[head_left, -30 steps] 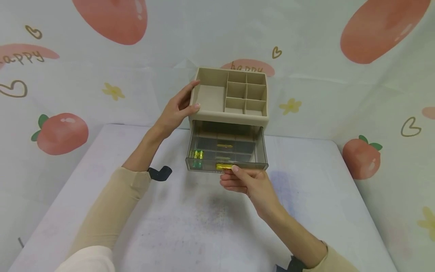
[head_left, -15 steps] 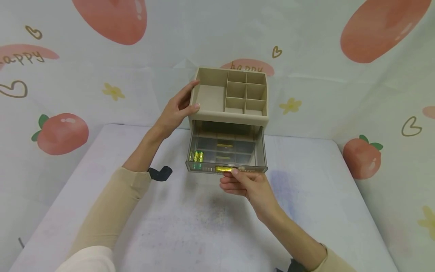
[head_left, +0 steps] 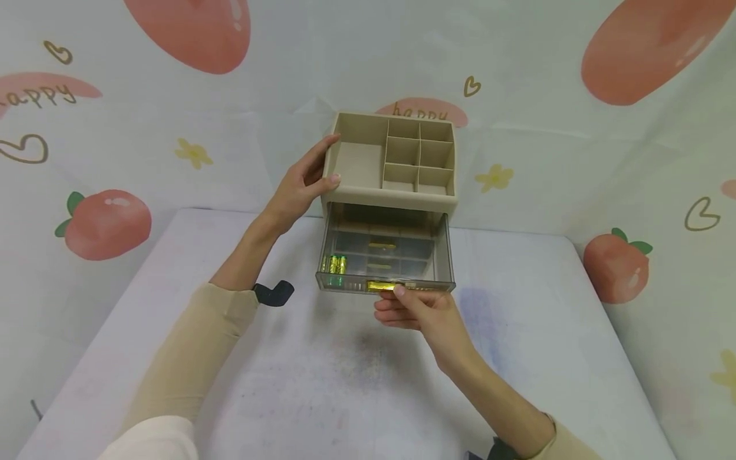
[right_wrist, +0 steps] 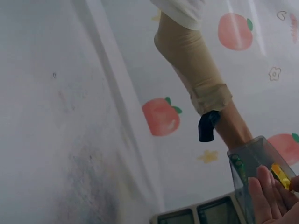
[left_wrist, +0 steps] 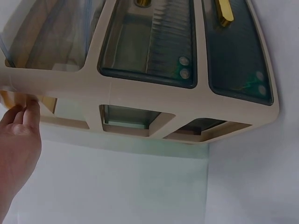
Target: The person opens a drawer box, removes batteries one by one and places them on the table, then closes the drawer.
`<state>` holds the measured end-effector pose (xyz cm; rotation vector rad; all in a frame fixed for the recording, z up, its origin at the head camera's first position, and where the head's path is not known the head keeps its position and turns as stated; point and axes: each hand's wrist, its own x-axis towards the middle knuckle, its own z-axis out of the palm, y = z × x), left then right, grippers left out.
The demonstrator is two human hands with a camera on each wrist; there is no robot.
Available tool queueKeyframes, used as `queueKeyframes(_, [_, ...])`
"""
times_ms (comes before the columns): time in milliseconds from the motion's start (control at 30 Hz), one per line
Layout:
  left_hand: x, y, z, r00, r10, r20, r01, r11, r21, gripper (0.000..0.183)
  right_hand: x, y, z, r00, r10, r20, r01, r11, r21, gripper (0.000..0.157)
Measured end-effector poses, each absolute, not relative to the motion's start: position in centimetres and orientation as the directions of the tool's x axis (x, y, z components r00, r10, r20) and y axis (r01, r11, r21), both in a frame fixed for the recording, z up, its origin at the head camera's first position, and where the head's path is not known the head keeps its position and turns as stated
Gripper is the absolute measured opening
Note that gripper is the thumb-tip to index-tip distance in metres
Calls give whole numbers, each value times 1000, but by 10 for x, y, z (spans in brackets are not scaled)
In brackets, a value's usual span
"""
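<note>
Basically, drawer (head_left: 356, 285) sits btwn L hand (head_left: 296, 191) & R hand (head_left: 434, 322) gripping handle (head_left: 379, 286).

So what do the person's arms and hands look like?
Left hand and right hand are gloveless. Each arm has a tan sleeve, with white fabric higher up the left. A black piece sits by the left cuff; another dark piece, partly cut off, shows by the right cuff.
</note>
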<state>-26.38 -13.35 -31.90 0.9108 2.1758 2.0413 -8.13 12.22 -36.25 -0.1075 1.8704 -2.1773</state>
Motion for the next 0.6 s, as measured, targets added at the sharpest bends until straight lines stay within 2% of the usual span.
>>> queueKeyframes(467, [-266,-133,-321,-829,419,371,388,-46,920,66,-78,125,-366,-968,-246,50,-62,40,-997,29])
queueKeyframes(600, [-264,-133,-320,-825,424,374,394,-42,918,66,-74,126,-366,-955,-237,180,-207,95,-974,20])
